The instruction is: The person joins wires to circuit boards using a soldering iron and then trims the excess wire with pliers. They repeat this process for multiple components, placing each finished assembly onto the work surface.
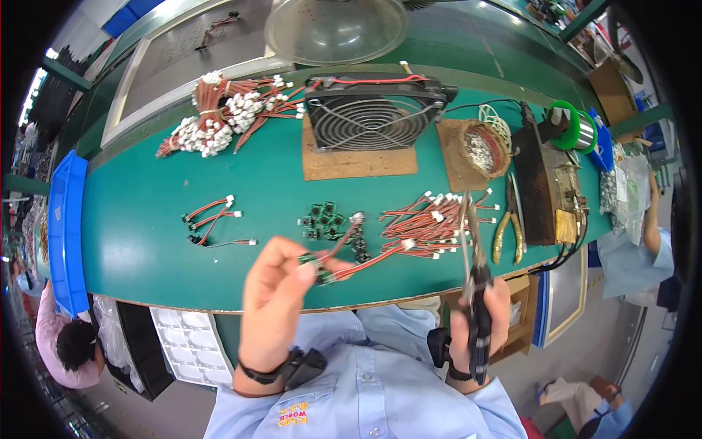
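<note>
My left hand pinches small green circuit boards between thumb and fingers, above the near edge of the green table. Red-and-black wire leads with white plugs run from the boards toward the right. My right hand is wrapped round the black handle of what looks like a soldering iron, its metal end pointing away from me. Beyond my left hand lies a cluster of small boards. A pile of loose wire leads rests left of the iron's metal end.
Wired boards lie at left, near a blue bin. Bundled leads and a black fan stand farther back. At right are a round cleaning pot, pliers, a solder spool and a dark metal box.
</note>
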Available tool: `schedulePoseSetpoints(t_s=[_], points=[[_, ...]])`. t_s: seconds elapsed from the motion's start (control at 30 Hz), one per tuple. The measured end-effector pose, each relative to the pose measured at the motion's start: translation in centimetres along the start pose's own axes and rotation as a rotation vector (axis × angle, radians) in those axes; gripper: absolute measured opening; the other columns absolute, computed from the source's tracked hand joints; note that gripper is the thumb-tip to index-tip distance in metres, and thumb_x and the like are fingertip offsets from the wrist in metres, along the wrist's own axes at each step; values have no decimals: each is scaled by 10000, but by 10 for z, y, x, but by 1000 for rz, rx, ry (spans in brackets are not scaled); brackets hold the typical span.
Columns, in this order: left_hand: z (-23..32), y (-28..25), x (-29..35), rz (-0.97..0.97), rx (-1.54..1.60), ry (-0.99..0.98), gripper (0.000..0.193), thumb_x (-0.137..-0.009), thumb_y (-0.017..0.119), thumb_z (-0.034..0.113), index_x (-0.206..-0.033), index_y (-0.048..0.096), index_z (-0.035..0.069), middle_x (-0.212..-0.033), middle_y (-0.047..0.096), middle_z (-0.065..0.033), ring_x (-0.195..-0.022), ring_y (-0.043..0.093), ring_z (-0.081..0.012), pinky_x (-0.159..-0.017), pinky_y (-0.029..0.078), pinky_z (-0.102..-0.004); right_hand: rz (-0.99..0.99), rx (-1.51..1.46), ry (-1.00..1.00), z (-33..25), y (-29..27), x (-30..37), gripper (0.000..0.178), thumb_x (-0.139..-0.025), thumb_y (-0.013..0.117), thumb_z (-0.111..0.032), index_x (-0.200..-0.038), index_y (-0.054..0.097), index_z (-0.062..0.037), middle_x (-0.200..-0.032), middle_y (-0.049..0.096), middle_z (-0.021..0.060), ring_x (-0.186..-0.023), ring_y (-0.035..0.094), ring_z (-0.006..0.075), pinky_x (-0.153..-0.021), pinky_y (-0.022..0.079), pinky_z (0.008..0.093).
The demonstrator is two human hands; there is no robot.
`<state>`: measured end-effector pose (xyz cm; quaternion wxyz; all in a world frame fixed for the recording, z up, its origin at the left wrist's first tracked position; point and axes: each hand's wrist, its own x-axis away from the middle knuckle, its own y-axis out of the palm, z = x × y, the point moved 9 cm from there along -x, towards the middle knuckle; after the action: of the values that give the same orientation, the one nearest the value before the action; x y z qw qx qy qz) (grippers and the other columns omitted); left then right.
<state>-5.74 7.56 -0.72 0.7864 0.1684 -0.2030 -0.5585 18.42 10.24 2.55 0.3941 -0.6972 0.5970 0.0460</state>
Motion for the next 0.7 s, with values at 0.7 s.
schedulePoseSetpoints(t_s=[0.7], points=[[83, -90, 39, 759, -1501, 440, 193, -834, 585, 63, -1004, 555, -24, -888, 564, -80, -602, 438, -122, -597, 354, -268, -226, 408, -160, 25, 43, -42, 272, -707, 586, -83, -975, 542, -96, -851, 600, 55, -752, 557, 219, -757, 389, 361]])
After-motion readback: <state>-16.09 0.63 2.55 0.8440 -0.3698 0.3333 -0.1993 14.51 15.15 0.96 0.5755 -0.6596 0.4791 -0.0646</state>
